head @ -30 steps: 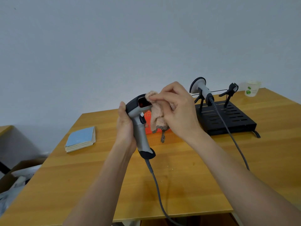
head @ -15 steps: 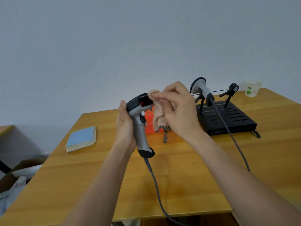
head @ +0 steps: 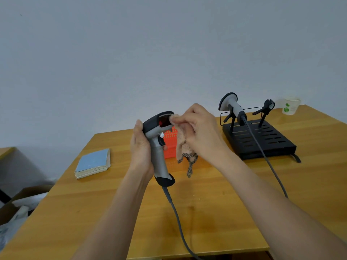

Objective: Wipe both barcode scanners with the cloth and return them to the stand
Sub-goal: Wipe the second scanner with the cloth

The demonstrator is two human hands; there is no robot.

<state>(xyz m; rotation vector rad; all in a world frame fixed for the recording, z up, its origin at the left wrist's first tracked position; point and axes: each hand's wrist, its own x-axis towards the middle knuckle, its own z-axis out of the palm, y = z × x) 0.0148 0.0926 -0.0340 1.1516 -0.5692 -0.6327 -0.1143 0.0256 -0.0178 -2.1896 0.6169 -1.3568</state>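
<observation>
The left hand (head: pixel 141 149) wraps its grip around the scanner (head: pixel 159 145) handle, holding it upright above the surface (head: pixel 216 203), its cable (head: pixel 176 218) trailing toward the near edge. The right hand (head: pixel 201 132) pinches the cloth (head: pixel 183 145) against the scanner's red window, the rest hanging below the fingers. Behind the scanner sits an orange basket (head: pixel 170 145). Right of it, farther back, the stand (head: pixel 262 141) holds the second scanner (head: pixel 231 107).
</observation>
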